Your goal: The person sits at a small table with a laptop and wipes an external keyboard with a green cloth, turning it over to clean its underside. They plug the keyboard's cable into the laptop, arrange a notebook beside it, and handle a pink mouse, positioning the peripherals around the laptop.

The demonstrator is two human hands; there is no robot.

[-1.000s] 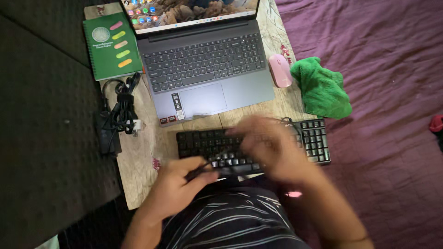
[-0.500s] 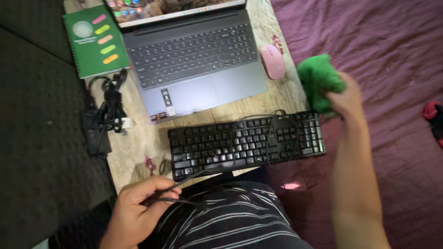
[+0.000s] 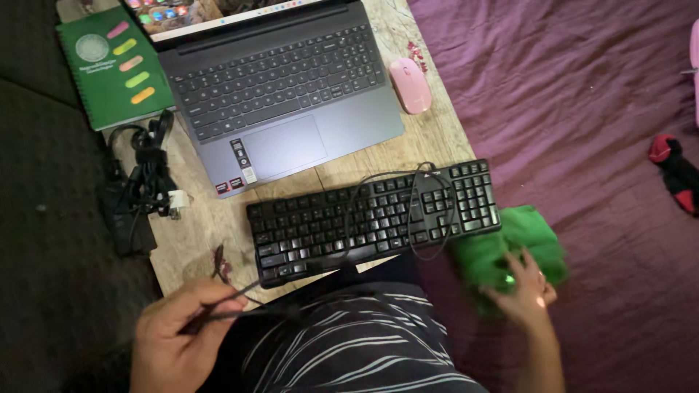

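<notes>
Green cloth (image 3: pixel 510 247) bunched under the right hand (image 3: pixel 520 295), fingers spread over and pressing into the folds, gripping it loosely on the purple bedspread (image 3: pixel 582 109) just off the right end of the black keyboard (image 3: pixel 371 222). Somewhat blurred there, so the exact finger hold hard to make out. Left hand (image 3: pixel 182 331) closed around the thin black cable (image 3: pixel 342 251), pinched near the lap and apparently kept lifted clear of the keys; from that grip, running up over the keyboard's front edge, looping across the keys toward the number pad and back. Keyboard set askew along the near edge of the low wooden table (image 3: pixel 429 142), its front partly overhanging toward the striped clothing (image 3: pixel 349 349), within easy reach of both hands. Farther out, an open grey laptop (image 3: pixel 277 94) angled on the table, pink mouse (image 3: pixel 409 76) just beside its right edge. Green spiral notebook (image 3: pixel 113 65) to the laptop's left, and below it a tangled black charger with cords (image 3: pixel 142 182) at the table's left edge. Well apart on the bedspread at right, a small red and black item (image 3: pixel 673 171), kind unclear.
</notes>
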